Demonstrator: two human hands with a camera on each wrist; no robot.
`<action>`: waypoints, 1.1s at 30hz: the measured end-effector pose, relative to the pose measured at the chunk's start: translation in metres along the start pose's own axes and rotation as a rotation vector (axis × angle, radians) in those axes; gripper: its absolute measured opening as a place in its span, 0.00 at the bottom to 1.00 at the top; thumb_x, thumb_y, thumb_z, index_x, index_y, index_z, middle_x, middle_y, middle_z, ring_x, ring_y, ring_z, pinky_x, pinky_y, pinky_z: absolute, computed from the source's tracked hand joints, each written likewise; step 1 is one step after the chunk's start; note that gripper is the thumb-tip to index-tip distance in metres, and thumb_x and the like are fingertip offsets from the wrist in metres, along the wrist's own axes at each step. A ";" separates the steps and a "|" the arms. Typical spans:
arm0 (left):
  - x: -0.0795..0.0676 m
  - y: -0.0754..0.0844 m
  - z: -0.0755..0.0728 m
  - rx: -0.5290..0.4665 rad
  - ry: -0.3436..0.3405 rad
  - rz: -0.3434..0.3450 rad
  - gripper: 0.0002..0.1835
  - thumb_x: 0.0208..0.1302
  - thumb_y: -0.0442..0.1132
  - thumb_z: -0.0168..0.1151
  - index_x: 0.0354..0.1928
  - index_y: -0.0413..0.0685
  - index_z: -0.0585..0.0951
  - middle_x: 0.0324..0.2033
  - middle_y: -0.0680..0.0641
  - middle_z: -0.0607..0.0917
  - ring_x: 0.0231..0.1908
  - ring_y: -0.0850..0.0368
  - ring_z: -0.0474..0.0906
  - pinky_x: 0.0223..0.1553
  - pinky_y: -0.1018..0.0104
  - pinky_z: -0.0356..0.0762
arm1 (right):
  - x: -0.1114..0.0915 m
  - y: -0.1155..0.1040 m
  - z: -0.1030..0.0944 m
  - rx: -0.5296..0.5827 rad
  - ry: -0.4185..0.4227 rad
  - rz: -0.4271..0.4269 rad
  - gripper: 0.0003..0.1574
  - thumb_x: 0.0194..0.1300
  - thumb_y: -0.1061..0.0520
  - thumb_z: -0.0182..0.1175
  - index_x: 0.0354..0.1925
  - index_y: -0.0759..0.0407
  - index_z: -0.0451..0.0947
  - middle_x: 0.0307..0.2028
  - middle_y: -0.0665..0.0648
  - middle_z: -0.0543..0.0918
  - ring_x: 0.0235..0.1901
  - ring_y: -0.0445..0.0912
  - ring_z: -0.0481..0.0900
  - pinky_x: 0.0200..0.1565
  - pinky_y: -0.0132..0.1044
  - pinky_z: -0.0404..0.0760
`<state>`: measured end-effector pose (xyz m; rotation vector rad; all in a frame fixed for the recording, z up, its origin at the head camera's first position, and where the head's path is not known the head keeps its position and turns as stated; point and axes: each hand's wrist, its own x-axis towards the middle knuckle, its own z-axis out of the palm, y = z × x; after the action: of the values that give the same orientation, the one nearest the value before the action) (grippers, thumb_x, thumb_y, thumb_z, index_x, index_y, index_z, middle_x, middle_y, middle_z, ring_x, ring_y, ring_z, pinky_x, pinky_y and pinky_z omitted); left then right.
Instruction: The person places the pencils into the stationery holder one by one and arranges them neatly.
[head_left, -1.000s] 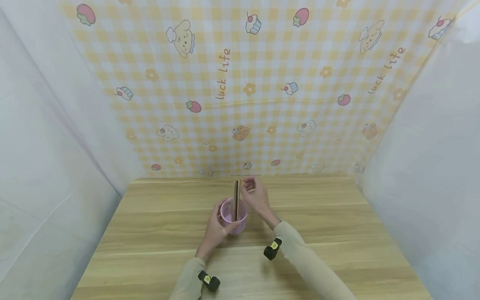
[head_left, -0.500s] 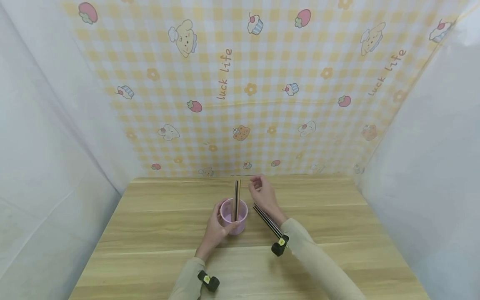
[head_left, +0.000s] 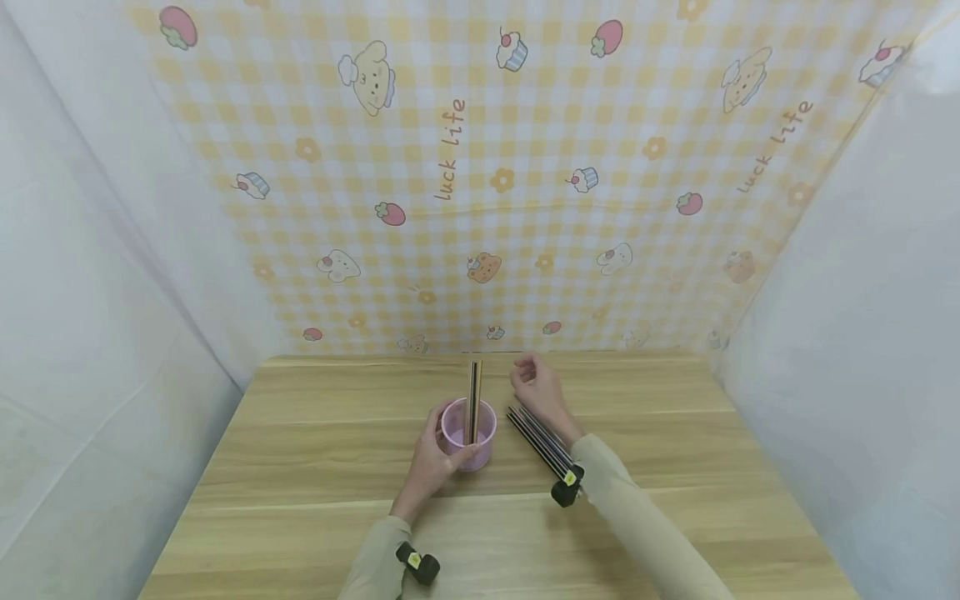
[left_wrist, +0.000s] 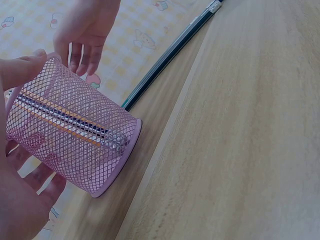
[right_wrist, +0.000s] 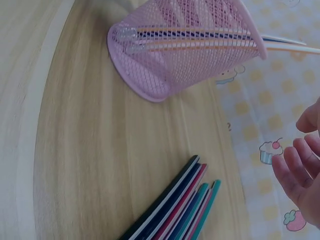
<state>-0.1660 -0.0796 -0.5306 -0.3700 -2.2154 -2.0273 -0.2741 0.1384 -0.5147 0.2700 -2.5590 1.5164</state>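
My left hand grips a pink mesh pen holder that stands upright on the table, the thumb near its rim. Several pencils, orange and dark striped, stand in it and stick out above the rim. In the right wrist view their lower ends show through the mesh wall. My right hand hovers to the right of the holder, fingers loosely curved and holding nothing. Below it, several more pencils, black, blue, red and green, lie side by side on the table.
The wooden table runs back to a yellow-checked cloth hung behind it. White sheets hang at the left and right. Black cameras are strapped to both wrists.
My right hand has drawn away from the pencils in the holder, moving right, and the pencils on the table have come into view beneath it. The left hand stays on the holder.
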 end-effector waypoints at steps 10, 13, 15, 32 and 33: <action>0.001 -0.001 0.001 0.019 -0.001 0.009 0.47 0.49 0.25 0.76 0.71 0.29 0.63 0.63 0.23 0.72 0.61 0.22 0.70 0.65 0.26 0.67 | -0.009 0.019 -0.006 -0.042 -0.016 0.054 0.17 0.65 0.63 0.63 0.52 0.67 0.77 0.42 0.61 0.84 0.42 0.51 0.83 0.48 0.41 0.86; 0.001 -0.001 0.001 0.022 0.004 0.006 0.47 0.48 0.25 0.76 0.71 0.29 0.63 0.63 0.23 0.72 0.61 0.22 0.70 0.65 0.26 0.67 | -0.012 0.025 -0.009 -0.037 -0.017 0.085 0.17 0.64 0.63 0.64 0.51 0.66 0.77 0.42 0.60 0.83 0.43 0.50 0.82 0.47 0.39 0.86; 0.001 -0.003 0.002 0.028 0.006 0.006 0.47 0.48 0.25 0.76 0.70 0.28 0.63 0.63 0.23 0.72 0.61 0.21 0.70 0.65 0.26 0.67 | -0.014 0.030 -0.011 -0.035 -0.024 0.109 0.18 0.65 0.62 0.64 0.52 0.66 0.77 0.42 0.60 0.83 0.43 0.50 0.82 0.47 0.39 0.86; 0.006 -0.039 0.002 0.018 0.021 0.014 0.48 0.48 0.30 0.79 0.72 0.41 0.66 0.64 0.32 0.75 0.62 0.31 0.73 0.66 0.32 0.71 | -0.024 0.060 -0.018 -0.078 -0.131 0.206 0.20 0.67 0.58 0.65 0.54 0.63 0.75 0.44 0.58 0.83 0.43 0.49 0.80 0.47 0.42 0.85; 0.006 -0.039 0.002 0.022 0.021 0.013 0.48 0.48 0.31 0.80 0.72 0.41 0.65 0.64 0.32 0.75 0.62 0.31 0.73 0.66 0.32 0.71 | -0.024 0.061 -0.018 -0.089 -0.133 0.203 0.19 0.67 0.58 0.65 0.53 0.63 0.75 0.43 0.58 0.83 0.43 0.48 0.80 0.47 0.42 0.84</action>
<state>-0.1815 -0.0800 -0.5668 -0.3587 -2.2151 -1.9895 -0.2639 0.1851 -0.5634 0.1063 -2.8252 1.4901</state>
